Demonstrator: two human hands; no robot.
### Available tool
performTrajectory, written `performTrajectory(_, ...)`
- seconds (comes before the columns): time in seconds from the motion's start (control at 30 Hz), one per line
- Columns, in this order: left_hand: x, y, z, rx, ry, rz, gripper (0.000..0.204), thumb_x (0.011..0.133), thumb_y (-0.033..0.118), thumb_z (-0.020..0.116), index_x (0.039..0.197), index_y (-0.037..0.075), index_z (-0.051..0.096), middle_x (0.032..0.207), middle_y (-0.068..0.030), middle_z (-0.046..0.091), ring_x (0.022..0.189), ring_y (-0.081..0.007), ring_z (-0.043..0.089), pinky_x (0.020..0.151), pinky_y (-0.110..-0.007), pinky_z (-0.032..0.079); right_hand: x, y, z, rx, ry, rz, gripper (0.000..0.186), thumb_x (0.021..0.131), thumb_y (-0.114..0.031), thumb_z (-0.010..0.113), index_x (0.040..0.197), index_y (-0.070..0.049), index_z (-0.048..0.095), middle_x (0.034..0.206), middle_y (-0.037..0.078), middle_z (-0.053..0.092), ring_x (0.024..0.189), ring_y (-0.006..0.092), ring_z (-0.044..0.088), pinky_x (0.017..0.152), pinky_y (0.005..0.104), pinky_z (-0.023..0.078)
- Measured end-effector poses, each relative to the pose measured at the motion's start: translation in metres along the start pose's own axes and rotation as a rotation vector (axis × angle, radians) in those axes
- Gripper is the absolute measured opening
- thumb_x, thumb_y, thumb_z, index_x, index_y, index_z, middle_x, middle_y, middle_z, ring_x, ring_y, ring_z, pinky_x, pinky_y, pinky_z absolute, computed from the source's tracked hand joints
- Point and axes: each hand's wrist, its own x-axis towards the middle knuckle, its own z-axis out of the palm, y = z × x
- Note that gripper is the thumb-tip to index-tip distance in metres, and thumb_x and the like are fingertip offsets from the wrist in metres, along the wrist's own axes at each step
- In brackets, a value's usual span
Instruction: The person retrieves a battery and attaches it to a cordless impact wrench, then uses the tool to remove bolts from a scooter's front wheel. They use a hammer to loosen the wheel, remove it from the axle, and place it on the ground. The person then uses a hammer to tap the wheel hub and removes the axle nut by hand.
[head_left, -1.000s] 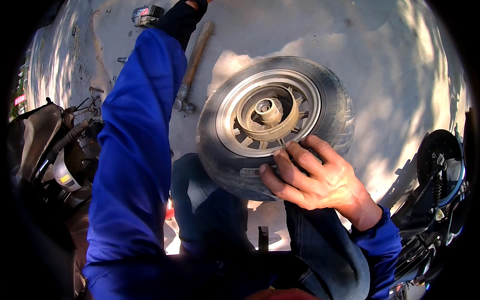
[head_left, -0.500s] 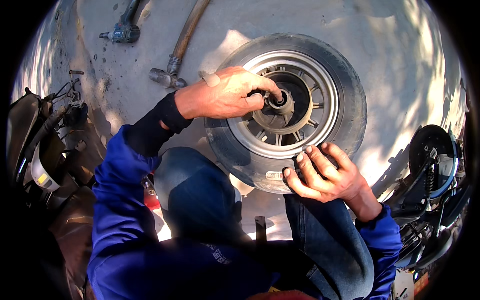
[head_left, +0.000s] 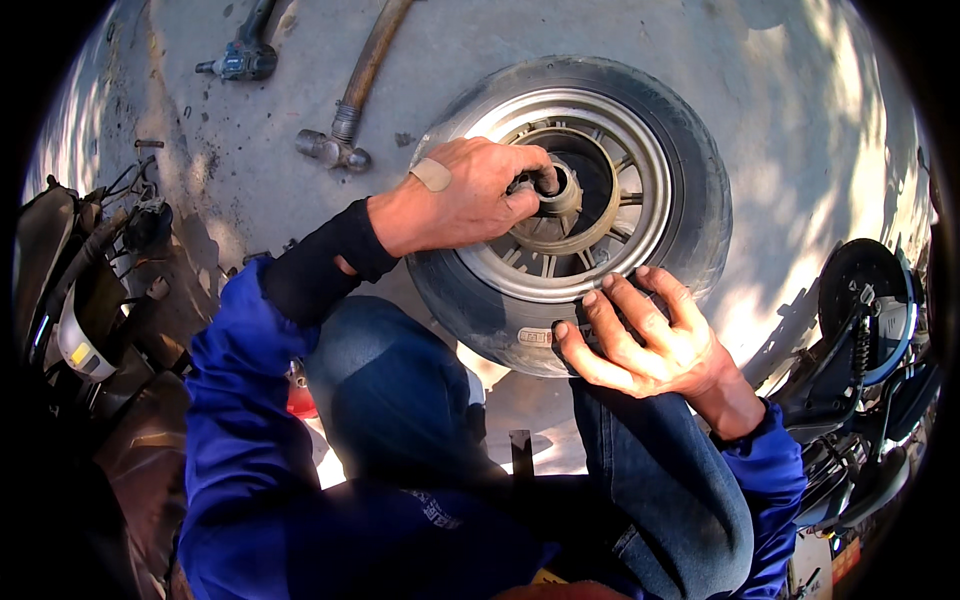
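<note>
A wheel with a black tyre (head_left: 690,110) and a silver spoked rim (head_left: 655,215) rests in front of my knees. My left hand (head_left: 465,190) reaches over it from the left, a beige plaster on its back. Its index finger dips into the bore of the wheel hub (head_left: 568,195), and the thumb bends against the hub's near side; the other fingers are curled and partly hidden. On the near right, my right hand (head_left: 650,340) lies with fingers apart over the tyre's sidewall, fingertips at the rim edge. Nothing shows between those fingers.
Beyond my left hand lie a hammer (head_left: 345,120) with a wooden handle and a blue-grey power drill (head_left: 248,60) on the concrete floor. Dark scooter parts (head_left: 120,240) stand at the left. Another machine with a spring (head_left: 860,355) stands at the right.
The wheel has turned slightly clockwise, its label shifting left, and the hub appears tilted differently. My left hand has shifted a little right, its finger still in the hub; my right hand moved slightly left.
</note>
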Motion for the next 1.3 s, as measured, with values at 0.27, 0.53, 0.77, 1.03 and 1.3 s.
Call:
performTrajectory(0.27, -0.015, -0.015, -0.087, -0.708, 0.697, -0.168, 0.028, 0.107, 0.016, 0.057, 0.128, 0.0, 0.066, 0.085, -0.0017, 0.065, 0.069, -0.0089, 0.054, 0.063, -0.025, 0.042, 0.045, 0.037, -0.026, 0.135, 0.187, 0.273, 0.051, 0.08, -0.017, 0.081, 0.129, -0.009, 0.069, 0.113, 0.012, 0.075, 0.098, 0.0286, 0.074, 0.089, 0.0416, 0.059)
performTrajectory(0.53, -0.082, -0.005, -0.155, -0.738, 1.006, -0.017, 0.033, 0.107, 0.013, 0.051, 0.133, -0.006, 0.059, 0.091, -0.0061, 0.059, 0.078, -0.0133, 0.051, 0.068, -0.028, 0.04, -0.008, 0.113, -0.005, 1.427, 0.503, 1.255, 0.07, 0.083, -0.029, 0.082, 0.136, 0.009, 0.058, 0.114, 0.018, 0.073, 0.1, 0.0272, 0.075, 0.097, 0.0388, 0.061)
performTrajectory(0.77, -0.106, -0.022, -0.089, -0.715, 0.682, -0.43, 0.029, 0.105, 0.017, 0.059, 0.127, 0.0, 0.065, 0.086, -0.0021, 0.067, 0.069, -0.0077, 0.057, 0.062, -0.023, 0.043, -0.063, 0.144, 0.124, 1.698, 0.599, 1.609, 0.043, 0.092, -0.027, 0.077, 0.12, 0.004, 0.07, 0.11, 0.017, 0.076, 0.096, 0.0251, 0.075, 0.092, 0.0407, 0.062)
performTrajectory(1.03, -0.11, -0.051, -0.061, -0.77, 0.532, -0.548, 0.021, 0.104, 0.013, 0.057, 0.123, 0.003, 0.06, 0.095, -0.0056, 0.072, 0.076, -0.01, 0.062, 0.069, -0.025, 0.05, -0.026, 0.138, 0.083, 1.726, 0.562, 1.6, 0.055, 0.098, -0.033, 0.074, 0.137, 0.003, 0.061, 0.126, 0.019, 0.071, 0.112, 0.0258, 0.072, 0.102, 0.039, 0.058)
performTrajectory(1.3, -0.089, -0.064, -0.063, -0.663, 0.444, -0.589, 0.02, 0.105, 0.012, 0.055, 0.12, 0.004, 0.064, 0.094, -0.0026, 0.07, 0.079, -0.0104, 0.063, 0.07, -0.027, 0.051, 0.028, 0.172, 0.014, 1.646, 0.472, 1.44, 0.063, 0.089, -0.043, 0.081, 0.135, -0.003, 0.064, 0.121, 0.012, 0.075, 0.11, 0.0242, 0.073, 0.101, 0.0428, 0.058)
